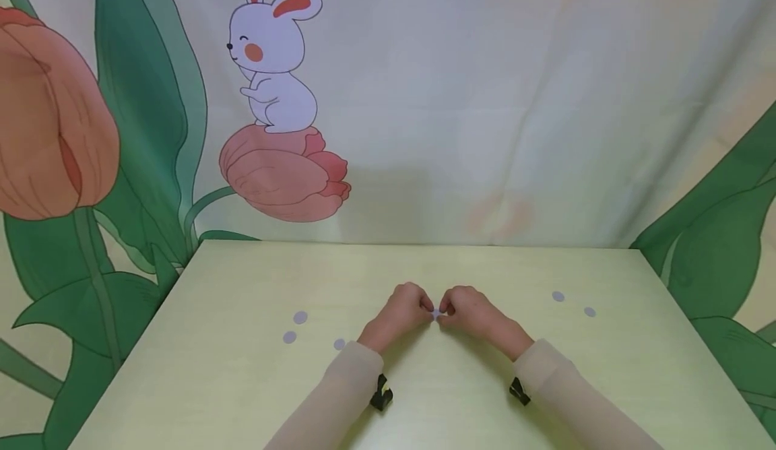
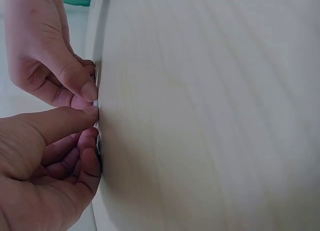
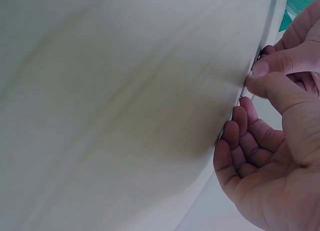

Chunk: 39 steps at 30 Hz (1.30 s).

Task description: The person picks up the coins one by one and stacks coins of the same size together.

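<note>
In the middle of the table, a small pale lavender disc (image 1: 435,314) shows between the fingertips of both hands. My left hand (image 1: 405,307) comes in from the left, fingers curled, and pinches the disc's left side. From the other side my right hand (image 1: 475,312) pinches its right edge, also with curled fingers. Both wrist views show the left hand (image 2: 55,161) and right hand (image 3: 270,151) low at the tabletop, thumb tips almost meeting. Fingers cover most of the disc there.
On the pale wooden table (image 1: 230,396), similar discs lie flat: three at the left, one of them a disc (image 1: 339,344) near the left sleeve, and two at the right, including a disc (image 1: 558,296). Behind the far edge hangs a printed curtain (image 1: 424,100).
</note>
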Available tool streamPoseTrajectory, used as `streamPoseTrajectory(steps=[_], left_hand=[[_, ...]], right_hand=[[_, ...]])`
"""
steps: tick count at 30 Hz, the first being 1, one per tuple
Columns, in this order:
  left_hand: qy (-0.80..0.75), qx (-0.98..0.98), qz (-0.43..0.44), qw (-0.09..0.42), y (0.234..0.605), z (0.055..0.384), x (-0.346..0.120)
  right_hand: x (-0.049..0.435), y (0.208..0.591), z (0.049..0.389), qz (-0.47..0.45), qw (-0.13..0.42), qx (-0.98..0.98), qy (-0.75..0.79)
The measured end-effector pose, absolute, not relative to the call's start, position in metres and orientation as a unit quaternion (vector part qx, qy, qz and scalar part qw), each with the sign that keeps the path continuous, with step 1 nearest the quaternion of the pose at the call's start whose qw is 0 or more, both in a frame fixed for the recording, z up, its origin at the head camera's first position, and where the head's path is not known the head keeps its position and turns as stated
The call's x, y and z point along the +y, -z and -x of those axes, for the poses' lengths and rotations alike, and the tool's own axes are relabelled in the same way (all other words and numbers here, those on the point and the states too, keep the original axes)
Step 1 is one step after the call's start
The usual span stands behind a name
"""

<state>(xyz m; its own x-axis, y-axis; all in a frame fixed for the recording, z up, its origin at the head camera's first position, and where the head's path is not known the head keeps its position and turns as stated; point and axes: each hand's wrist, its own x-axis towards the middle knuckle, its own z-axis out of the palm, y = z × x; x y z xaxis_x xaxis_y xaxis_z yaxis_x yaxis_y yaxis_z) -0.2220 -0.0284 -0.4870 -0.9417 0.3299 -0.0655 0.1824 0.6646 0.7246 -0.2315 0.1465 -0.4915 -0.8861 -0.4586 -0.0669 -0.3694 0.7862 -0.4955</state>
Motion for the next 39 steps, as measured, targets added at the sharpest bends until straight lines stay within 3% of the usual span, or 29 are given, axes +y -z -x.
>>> streamPoseTrajectory(steps=[39], left_hand=[[-0.375,0.91,-0.137,0.115,0.4872,0.221,-0.0308]], right_hand=[[0.1441,0.4912,0.238,0.248,0.109,0.928,0.254]])
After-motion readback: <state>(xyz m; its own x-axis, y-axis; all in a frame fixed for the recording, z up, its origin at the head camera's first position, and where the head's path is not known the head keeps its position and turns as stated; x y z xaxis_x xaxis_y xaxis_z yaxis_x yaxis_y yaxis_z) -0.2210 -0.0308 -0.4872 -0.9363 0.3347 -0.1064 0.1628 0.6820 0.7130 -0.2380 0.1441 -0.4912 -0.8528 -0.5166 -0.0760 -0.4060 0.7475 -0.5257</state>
